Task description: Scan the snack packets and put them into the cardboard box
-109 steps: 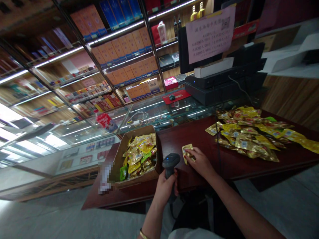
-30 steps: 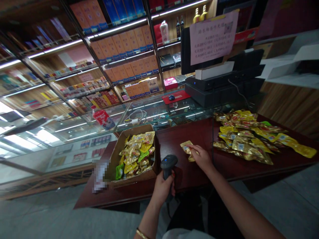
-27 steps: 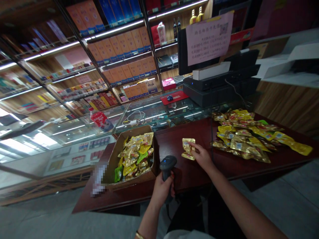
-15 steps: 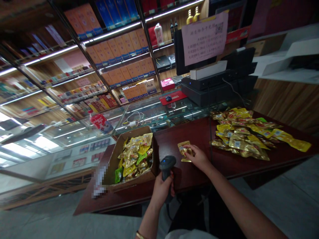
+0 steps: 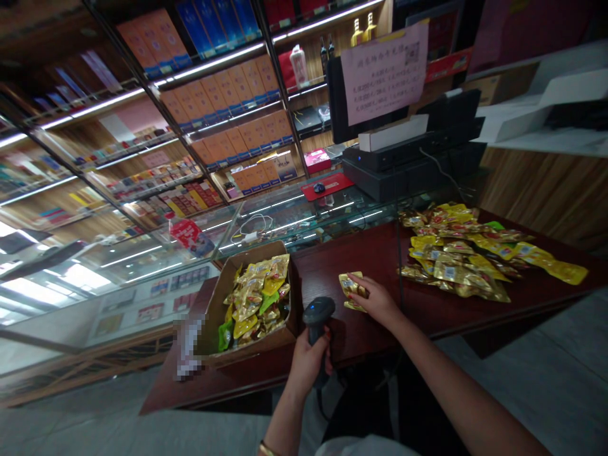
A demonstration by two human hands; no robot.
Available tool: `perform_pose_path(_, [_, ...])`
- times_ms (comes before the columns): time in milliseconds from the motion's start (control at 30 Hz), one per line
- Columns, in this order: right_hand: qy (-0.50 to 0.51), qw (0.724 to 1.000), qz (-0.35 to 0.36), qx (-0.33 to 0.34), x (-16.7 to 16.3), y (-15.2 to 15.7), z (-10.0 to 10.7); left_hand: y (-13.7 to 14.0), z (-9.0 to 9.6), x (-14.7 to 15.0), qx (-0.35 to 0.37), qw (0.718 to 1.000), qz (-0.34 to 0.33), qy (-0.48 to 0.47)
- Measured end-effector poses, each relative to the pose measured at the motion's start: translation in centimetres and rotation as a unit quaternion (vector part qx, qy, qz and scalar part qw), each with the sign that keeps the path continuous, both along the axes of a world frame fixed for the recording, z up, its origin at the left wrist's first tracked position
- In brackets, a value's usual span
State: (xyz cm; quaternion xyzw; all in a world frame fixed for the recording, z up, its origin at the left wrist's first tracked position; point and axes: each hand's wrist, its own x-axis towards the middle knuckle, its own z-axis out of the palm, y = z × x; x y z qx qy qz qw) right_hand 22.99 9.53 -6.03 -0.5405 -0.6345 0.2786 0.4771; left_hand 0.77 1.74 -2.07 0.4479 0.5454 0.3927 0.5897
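My left hand is wrapped round the handle of a dark barcode scanner, held upright over the front of the dark red table. Its head shows a small blue light. With fingers and thumb, my right hand grips a small gold snack packet just beyond the scanner. A cardboard box full of gold, yellow and green packets stands to the left. On the right lies a spread of similar packets.
Behind the table runs a glass display counter with a mouse on a red mat. A monitor bearing a pink sign stands over black till equipment. A red-labelled bottle is on the left counter.
The gold packet tilts slightly under my right hand, and its fingers have shifted a little. My left hand keeps its hold on the scanner. The view has moved slightly.
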Motion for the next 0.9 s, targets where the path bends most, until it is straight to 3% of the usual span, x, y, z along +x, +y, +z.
perform_pose_path(367, [0.010,1.000,-0.021,-0.011,0.0,0.3,-0.4,0.3,-0.4,-0.4,-0.012,1.000,-0.005,-0.020])
perform_pose_path(900, [0.003,1.000,-0.004,-0.001,-0.1,0.3,-0.2,0.0,3.5,0.3,0.005,0.999,-0.035,-0.030])
